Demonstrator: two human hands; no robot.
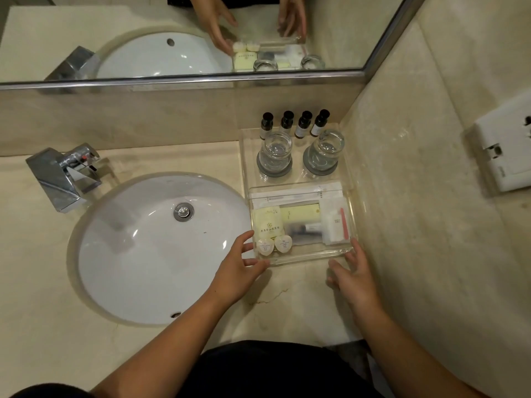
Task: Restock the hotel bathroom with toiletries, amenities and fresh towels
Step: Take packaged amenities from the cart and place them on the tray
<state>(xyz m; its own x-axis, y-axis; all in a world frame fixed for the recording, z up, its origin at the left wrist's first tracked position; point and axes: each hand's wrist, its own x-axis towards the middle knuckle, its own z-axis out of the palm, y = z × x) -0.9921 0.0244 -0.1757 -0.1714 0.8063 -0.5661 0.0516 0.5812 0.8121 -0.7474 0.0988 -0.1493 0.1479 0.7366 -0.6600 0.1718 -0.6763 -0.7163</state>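
Hands and amenity tray at a hotel washbasin, seen from above. The clear amenity tray (304, 261) lay on the beige stone tabletop (290, 297), just right of the white oval basin (129, 254) and close to the side wall. It held two round white sachets (265, 247) at its front left, a pale yellow packet (300, 215) near the middle, and flat white wrapped items along its rear and right side; their printing was too small to read. The left hand (238, 271) was spread wide, fingers loosely extended, with fingertips at the tray's left edge and the thumb at its front left corner. The right hand (352, 272) was likewise wide and relaxed, with fingertips touching the front right corner; neither hand curled round anything. Behind this tray, touching or just beside it, stood a second clear tray (242, 156) carrying two upright glasses (275, 152) on dark coasters and, at the back, a row of four small dark-capped bottles (286, 122). A chrome faucet (63, 179) stood left of the basin. The mirror (86, 24) above reflected both hands and the trays, and a white socket plate (505, 150) was fixed to the right wall.
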